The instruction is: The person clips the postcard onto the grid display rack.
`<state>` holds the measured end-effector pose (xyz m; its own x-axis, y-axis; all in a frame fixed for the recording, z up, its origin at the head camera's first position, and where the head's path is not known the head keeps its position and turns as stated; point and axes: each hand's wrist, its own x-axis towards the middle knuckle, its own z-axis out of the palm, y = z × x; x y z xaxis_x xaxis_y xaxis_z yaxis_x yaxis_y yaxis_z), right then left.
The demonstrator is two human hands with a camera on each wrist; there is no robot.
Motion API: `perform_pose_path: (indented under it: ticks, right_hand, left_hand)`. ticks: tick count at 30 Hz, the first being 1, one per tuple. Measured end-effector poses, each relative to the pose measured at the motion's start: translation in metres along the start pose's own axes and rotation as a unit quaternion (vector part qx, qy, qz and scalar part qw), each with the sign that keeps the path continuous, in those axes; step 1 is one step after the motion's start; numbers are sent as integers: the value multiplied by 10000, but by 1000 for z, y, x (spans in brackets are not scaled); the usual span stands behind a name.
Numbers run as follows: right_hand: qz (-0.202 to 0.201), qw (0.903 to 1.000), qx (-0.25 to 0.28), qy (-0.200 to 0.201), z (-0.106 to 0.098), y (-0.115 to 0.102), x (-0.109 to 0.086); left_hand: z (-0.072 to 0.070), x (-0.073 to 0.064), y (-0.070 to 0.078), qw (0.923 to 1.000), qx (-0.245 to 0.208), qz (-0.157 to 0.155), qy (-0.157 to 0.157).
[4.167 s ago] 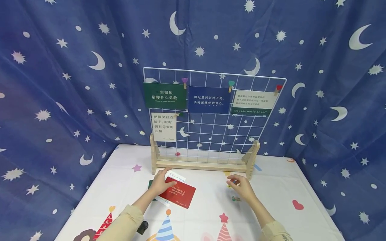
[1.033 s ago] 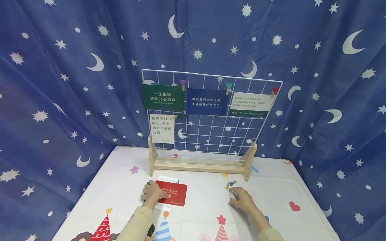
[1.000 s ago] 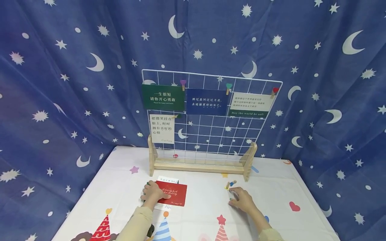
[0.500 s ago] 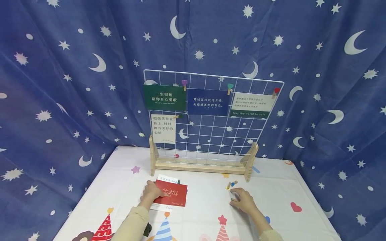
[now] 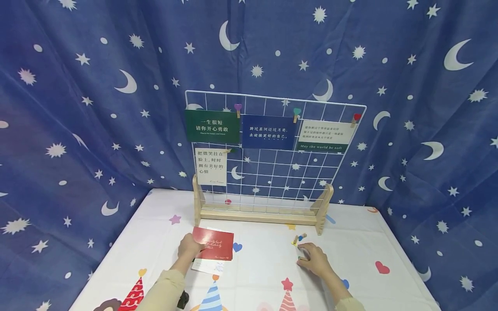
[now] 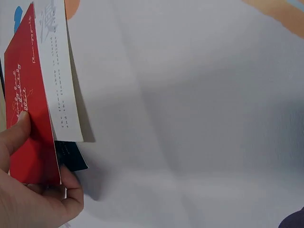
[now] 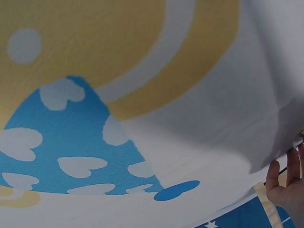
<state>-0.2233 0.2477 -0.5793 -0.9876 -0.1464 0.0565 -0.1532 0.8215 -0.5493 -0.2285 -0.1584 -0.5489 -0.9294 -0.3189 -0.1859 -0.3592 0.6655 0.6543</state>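
My left hand (image 5: 188,247) pinches a red card (image 5: 218,245) at its left edge. In the left wrist view the thumb lies on the red face and the fingers curl beneath. A white card (image 6: 59,85) with print and a dark green card (image 6: 71,156) stick out from under the red one. My right hand (image 5: 315,260) rests low over the table, fingers loosely bent. Near its index fingertip lie small wooden clips, one with a blue heart (image 5: 300,238) and one with yellow (image 5: 294,243). A small greenish bit shows by the thumb, mostly hidden by the hand.
A white wire grid (image 5: 272,172) on a wooden stand (image 5: 258,216) stands behind the hands. Clipped to it are a green card (image 5: 212,126), a blue card (image 5: 268,132) and two pale cards. A dark object (image 5: 183,299) lies beside the left sleeve.
Over the last second, my left hand has shifted the red card slightly left, uncovering a blue heart print and more of the white card. The right hand has stayed beside the clips.
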Motion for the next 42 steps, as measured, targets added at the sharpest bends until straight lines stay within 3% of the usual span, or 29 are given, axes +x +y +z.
perform_pose_path:
  ticks: [7, 12, 21, 25, 32, 42]
  right_hand:
    - [-26, 10000, 87, -21, -1, 0, -1]
    - [-120, 9994, 317, -26, -2, -1, -3]
    - [-127, 9984, 551, -54, -2, 4, -3]
    - [-182, 9981, 586, -12, 0, 8, -4]
    - [-206, 9985, 497, 126, 1, 12, -1]
    - [-140, 9981, 576, 168, 4, 14, -2]
  left_hand:
    - [1, -1, -2, 9999, -134, 83, 48]
    - [1, 0, -3, 9987, -479, 192, 53]
    - [-2, 7, -1, 9865, -1549, 268, -458]
    - [-1, 6, 2, 9788, -1881, 445, -675]
    - [3, -3, 12, 9718, -2032, 761, -925]
    - [1, -18, 24, 9635, -2264, 700, -1245]
